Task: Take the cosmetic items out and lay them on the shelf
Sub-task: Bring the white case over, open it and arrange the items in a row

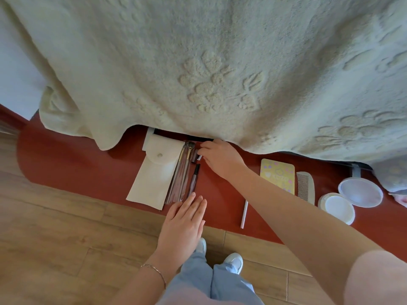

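Two hands work: right hand pinching a small dark tube, left hand flat, fingers straight; loose slender brushes may roll off the red shelf.

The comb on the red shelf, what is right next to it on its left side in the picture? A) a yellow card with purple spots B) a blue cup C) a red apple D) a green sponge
A: the comb lies on the red shelf right beside a yellow card with purple spots, which sits just to its left in the head view.
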{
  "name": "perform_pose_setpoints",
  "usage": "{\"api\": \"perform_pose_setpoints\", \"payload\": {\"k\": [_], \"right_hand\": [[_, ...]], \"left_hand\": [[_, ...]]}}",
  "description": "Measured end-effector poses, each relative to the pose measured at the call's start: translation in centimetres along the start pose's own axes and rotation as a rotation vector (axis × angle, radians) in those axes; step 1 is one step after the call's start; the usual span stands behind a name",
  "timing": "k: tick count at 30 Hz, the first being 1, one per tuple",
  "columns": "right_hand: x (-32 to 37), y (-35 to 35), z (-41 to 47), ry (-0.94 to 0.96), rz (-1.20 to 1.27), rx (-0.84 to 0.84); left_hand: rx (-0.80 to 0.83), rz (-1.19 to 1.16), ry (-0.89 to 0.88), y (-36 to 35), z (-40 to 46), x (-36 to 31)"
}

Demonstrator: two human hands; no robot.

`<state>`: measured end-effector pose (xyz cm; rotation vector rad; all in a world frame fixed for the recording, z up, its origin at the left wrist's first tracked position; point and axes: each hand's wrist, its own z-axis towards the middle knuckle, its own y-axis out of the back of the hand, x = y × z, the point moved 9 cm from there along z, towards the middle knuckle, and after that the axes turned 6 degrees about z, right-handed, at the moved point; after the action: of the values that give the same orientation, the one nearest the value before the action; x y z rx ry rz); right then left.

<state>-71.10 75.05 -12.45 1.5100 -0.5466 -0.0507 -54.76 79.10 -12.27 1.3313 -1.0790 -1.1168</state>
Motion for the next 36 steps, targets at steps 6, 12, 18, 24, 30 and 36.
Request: {"api": "perform_pose_setpoints", "payload": {"k": [6,12,18,24,30,36], "right_hand": [[0.2,-0.6,-0.7,0.049,0.001,0.026],[-3.0,0.8,-3.2,0.009,0.008,-0.005],[-7.3,1.4,-6.1,-0.126,-0.033,0.076],[-9.3,1.6,-7.9,-0.156,-0.062,0.123],[-9.7,1.6,-8.6,-0.146,-0.038,0.136],[-9.7,1.6,-8.8,-0.151,-0.013,0.155]], "left_hand": [[0.022,-0.009,-0.003,-0.1,0.1,-0.6],[0.025,-0.003,-0.041,0.1,0.8,-2.0],[0.026,-0.031,-0.118,-0.1,1.8,-4.8],[0.033,-0.023,-0.172,-0.4,2.4,-7.0],[-0.044,-0.03,0.003,1.0,3.1,-2.8],[-0.045,0.025,0.196,1.2,3.7,2.2]]}}
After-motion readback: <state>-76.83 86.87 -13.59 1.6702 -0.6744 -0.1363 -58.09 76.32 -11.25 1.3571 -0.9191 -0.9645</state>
